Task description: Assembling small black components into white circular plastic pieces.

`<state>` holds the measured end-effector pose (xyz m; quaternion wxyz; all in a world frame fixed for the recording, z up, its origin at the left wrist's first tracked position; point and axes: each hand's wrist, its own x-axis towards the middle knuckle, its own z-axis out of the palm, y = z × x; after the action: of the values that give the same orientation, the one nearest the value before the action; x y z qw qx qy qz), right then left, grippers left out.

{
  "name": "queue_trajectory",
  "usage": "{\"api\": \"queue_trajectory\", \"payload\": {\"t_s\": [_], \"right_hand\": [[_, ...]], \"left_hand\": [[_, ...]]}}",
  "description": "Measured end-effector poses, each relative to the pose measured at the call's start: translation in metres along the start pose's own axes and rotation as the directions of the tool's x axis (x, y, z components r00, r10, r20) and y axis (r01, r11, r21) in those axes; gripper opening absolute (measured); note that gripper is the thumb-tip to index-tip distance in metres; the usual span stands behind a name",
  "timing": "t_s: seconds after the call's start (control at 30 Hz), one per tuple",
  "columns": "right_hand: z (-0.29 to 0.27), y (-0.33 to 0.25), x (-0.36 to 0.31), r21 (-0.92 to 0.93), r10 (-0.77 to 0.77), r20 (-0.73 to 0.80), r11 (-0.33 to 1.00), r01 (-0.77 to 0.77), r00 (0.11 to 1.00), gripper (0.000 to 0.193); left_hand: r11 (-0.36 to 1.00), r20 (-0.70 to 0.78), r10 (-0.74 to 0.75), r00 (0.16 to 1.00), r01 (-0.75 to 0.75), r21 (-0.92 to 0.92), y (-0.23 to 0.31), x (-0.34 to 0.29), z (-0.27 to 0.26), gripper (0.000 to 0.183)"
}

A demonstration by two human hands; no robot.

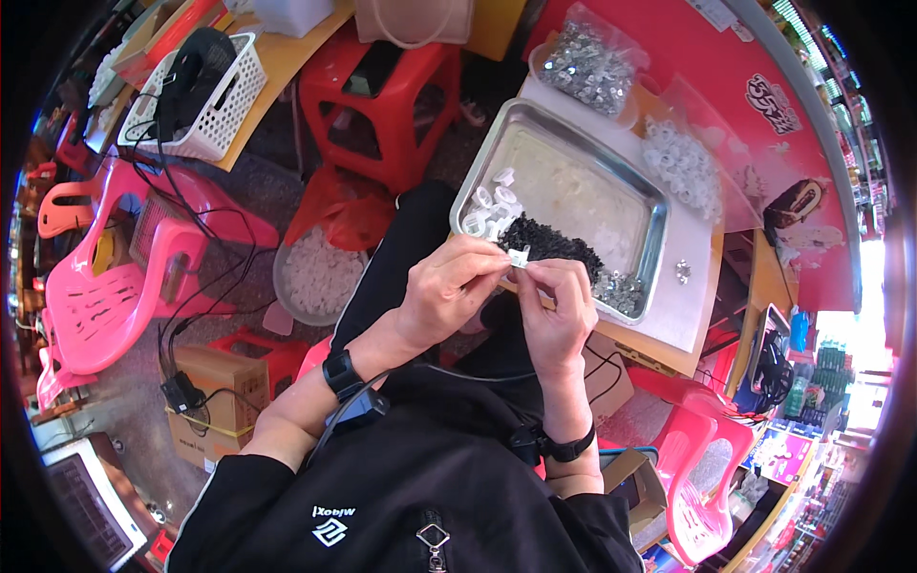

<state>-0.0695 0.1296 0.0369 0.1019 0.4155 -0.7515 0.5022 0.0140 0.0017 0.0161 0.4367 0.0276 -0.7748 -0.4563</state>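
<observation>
Between my two hands, over the near edge of a metal tray (659, 239), is a small white plastic part (519, 256). My left hand (449, 291) pinches it from the left, and the fingertips of my right hand (557, 310) close on its right side. Its exact kind is too small to make out. Inside the tray, white ring-shaped plastic parts (492, 212) lie at the left, a heap of small black pieces (554, 246) is in the middle, and small shiny metal pieces (619, 291) sit at the near right corner.
Beyond the tray stand a bag of metal parts (587, 62) and a bag of clear-white parts (683, 162). On the left are a basin of white pieces (320, 277), a red stool (382, 105) holding a phone, a pink chair (105, 296), and a white basket (234, 100) with cables hanging down.
</observation>
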Motion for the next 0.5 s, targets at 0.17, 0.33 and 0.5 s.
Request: {"api": "queue_trajectory", "payload": {"t_s": [0.17, 0.33, 0.5], "right_hand": [[-0.026, 0.025, 0.032, 0.196, 0.391, 0.387, 0.850, -0.489, 0.835, 0.008], [-0.112, 0.107, 0.138, 0.117, 0.404, 0.102, 0.903, -0.414, 0.909, 0.012], [-0.180, 0.196, 0.214, 0.024, 0.401, -0.288, 0.911, -0.412, 0.869, 0.030]], "left_hand": [[0.867, 0.095, -0.404, 0.910, 0.414, -0.278, -0.005, -0.002, -0.001, 0.026], [0.662, 0.084, -0.588, 0.805, 0.538, -0.521, -0.024, -0.004, -0.015, 0.024], [0.564, 0.126, -0.699, 0.703, 0.652, -0.506, -0.030, -0.003, -0.017, 0.019]]}}
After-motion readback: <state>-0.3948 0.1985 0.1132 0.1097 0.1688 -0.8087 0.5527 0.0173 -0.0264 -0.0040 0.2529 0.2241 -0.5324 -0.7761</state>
